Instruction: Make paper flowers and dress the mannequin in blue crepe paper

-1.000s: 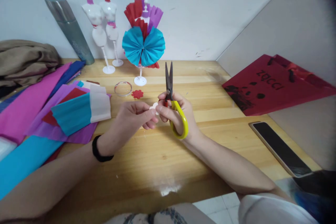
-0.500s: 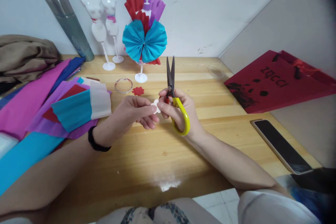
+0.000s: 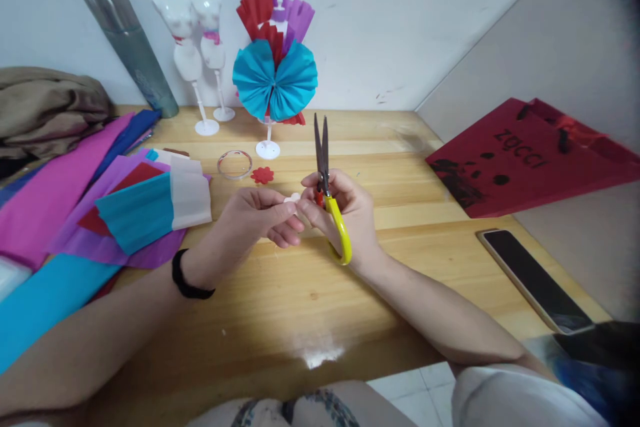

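Observation:
Between the fingertips of my left hand (image 3: 260, 215) is a small white paper flower (image 3: 294, 198), pinched at its edge and partly hidden by the thumb. My right hand (image 3: 347, 210) holds scissors (image 3: 324, 180) with yellow handles, their dark blades pointing away from me and slightly apart. The right thumb and fingertips are right beside the white flower; whether they touch it I cannot tell. Just beyond my left hand, a red paper flower (image 3: 263, 175) lies flat on the wooden table (image 3: 310, 320), with a roll of clear tape (image 3: 235, 165) to its left.
Crepe paper sheets (image 3: 137, 210) in several colours cover the left side. At the back stand a flask (image 3: 133, 47), two white mannequins (image 3: 186, 57) and one dressed in pleated paper (image 3: 275, 80). A red bag (image 3: 525, 157) and a phone (image 3: 537, 280) are at the right.
The scissors have turned slightly in my right hand, so their handle now shows narrower. The white flower has tilted and less of it shows.

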A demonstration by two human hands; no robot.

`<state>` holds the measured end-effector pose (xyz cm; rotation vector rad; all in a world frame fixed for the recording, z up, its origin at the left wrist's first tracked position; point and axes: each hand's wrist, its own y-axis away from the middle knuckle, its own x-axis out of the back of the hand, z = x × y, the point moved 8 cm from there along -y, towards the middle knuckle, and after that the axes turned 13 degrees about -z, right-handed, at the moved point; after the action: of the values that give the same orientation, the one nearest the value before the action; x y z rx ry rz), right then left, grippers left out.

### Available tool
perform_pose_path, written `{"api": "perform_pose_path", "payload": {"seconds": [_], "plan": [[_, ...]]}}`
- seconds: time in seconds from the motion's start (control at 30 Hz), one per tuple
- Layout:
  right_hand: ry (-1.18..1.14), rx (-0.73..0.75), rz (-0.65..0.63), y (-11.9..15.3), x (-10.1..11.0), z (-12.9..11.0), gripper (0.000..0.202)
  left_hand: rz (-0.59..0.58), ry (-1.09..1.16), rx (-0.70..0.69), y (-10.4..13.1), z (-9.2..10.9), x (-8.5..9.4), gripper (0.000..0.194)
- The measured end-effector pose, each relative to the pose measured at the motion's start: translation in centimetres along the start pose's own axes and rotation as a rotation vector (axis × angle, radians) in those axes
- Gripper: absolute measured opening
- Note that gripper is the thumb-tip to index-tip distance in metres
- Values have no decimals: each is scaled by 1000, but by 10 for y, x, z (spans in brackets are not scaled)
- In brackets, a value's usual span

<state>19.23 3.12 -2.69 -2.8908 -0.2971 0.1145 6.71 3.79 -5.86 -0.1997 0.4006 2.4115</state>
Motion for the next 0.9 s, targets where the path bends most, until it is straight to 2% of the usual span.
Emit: {"api": "perform_pose_path", "payload": {"seconds": [0.2, 0.47, 0.67, 0.9], "plan": [[1, 19, -16, -2, 6, -6, 32, 17, -101, -13, 1, 13, 2, 24], [8, -32, -64, -3, -1, -5, 30, -1, -281, -18, 1, 21, -2, 21], [-57, -25, 14, -4, 5, -2, 30, 53, -234, -47, 2, 19, 1, 10], [-125, -57, 49, -2, 1, 6, 37, 147, -133, -76, 4, 15, -4, 16]]}}
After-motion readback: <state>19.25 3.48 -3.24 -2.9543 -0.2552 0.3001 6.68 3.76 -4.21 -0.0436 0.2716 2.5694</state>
